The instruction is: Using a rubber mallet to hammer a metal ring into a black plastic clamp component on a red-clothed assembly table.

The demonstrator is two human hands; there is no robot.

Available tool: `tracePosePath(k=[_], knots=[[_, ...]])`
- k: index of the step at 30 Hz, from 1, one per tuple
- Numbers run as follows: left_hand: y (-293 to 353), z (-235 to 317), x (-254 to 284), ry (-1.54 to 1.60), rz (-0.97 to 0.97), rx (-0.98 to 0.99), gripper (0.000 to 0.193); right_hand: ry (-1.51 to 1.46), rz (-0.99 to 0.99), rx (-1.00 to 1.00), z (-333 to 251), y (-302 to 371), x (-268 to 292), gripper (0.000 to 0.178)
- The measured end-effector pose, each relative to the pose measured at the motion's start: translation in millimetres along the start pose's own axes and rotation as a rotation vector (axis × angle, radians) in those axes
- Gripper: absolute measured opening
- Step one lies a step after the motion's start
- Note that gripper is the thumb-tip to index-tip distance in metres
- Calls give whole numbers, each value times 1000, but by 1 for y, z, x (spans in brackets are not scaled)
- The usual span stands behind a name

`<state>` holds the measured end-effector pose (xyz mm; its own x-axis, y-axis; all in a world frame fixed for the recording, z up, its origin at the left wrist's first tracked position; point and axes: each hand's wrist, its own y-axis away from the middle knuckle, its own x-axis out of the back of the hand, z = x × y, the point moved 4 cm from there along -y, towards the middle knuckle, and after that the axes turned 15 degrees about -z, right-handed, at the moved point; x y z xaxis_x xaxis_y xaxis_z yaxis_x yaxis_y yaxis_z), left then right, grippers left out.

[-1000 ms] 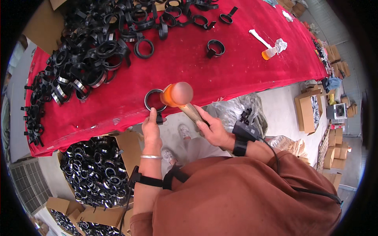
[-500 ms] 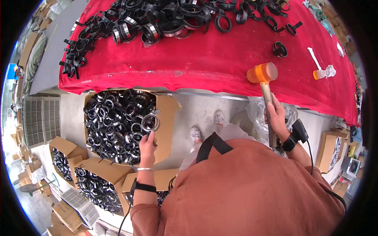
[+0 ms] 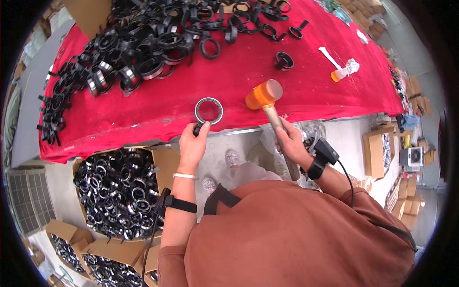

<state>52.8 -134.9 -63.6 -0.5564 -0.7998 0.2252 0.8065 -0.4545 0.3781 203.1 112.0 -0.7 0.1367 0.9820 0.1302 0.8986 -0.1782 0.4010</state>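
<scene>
My left hand (image 3: 193, 146) is closed round the short black handle of a metal-lined ring (image 3: 222, 113), which it holds up at the table's near edge. In my right hand (image 3: 292, 143) is a mallet (image 3: 263, 95) with an orange head and a wooden handle. The mallet's head is over the red-covered table (image 3: 224, 76), to the right of the ring. A single black ring (image 3: 284, 61) lies on the cloth beyond the mallet. The far left of the table carries a big heap of similar black rings (image 3: 162, 40).
Below the table at left stands a cardboard box (image 3: 168, 165) full of rings, with smaller filled boxes (image 3: 114, 251) nearer me. A second orange-headed mallet (image 3: 338, 74) lies at the table's right. Clear plastic wrap (image 3: 306, 130) sits under the table edge by my right hand.
My left hand has lifted the ring from over the floor box up to the table's edge. The view has turned rightward. My right hand still grips the mallet.
</scene>
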Motion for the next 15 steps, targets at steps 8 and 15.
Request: tracePosePath(k=[8,15], knots=[[-19,-15,10,-127,214,-31,43,42,-113,103,-48,-2,-20,45],[-11,0,12,-210,235,32,49,382,-414,423,-119,-41,-79,48]])
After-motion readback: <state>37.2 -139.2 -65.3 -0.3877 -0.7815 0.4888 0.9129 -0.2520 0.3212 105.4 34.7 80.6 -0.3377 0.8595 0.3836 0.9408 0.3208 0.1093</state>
